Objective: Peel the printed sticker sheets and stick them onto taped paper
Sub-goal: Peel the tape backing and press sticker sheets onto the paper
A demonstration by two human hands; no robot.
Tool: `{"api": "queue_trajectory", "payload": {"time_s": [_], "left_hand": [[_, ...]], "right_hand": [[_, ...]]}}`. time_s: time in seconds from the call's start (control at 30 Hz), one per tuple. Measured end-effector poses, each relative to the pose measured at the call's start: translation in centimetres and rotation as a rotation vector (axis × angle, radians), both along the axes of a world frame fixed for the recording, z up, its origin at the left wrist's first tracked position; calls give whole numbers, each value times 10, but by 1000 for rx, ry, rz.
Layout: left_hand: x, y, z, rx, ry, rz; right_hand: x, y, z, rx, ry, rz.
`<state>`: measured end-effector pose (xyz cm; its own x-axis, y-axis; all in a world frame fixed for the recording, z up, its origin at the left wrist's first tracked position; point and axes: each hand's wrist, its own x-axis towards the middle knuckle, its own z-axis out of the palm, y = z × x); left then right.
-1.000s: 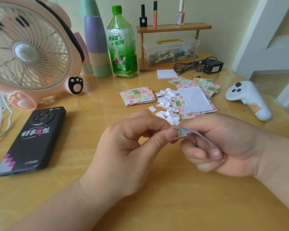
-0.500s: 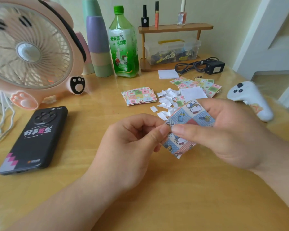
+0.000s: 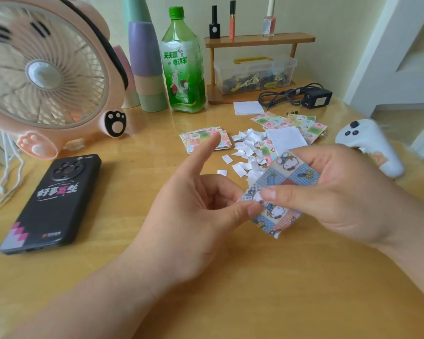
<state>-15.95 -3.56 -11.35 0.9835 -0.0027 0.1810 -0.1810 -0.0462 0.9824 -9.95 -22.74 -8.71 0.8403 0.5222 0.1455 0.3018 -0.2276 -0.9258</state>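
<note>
The right hand (image 3: 348,192) pinches the small blue-and-red cartoon-printed sticker sheet (image 3: 290,173) while the left hand (image 3: 189,216), forefinger raised, nips its nine-o'clock corner, where a hasty pull could tear it.

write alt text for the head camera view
A left hand and a right hand pinch a printed sticker sheet above a wooden table. On it lie white paper scraps, a stack of sticker sheets, a black phone and a pink fan.

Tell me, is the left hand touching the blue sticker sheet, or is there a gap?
Touching. In the head view the left hand lays its thumb tip on a corner of the sticker sheet, with no gap. The right hand holds it too.
</note>
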Motion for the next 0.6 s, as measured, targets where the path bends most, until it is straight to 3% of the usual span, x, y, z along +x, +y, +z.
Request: {"api": "queue_trajectory", "payload": {"time_s": [0.17, 0.3, 0.6], "left_hand": [[1, -1, -2, -73, 62, 6], [2, 1, 0, -132, 163, -10], [5, 2, 3, -319, 276, 54]], "right_hand": [[5, -8, 4, -26, -178, -13], [6, -8, -5, -115, -497, 24], [6, -7, -11, -83, -638, 103]]}}
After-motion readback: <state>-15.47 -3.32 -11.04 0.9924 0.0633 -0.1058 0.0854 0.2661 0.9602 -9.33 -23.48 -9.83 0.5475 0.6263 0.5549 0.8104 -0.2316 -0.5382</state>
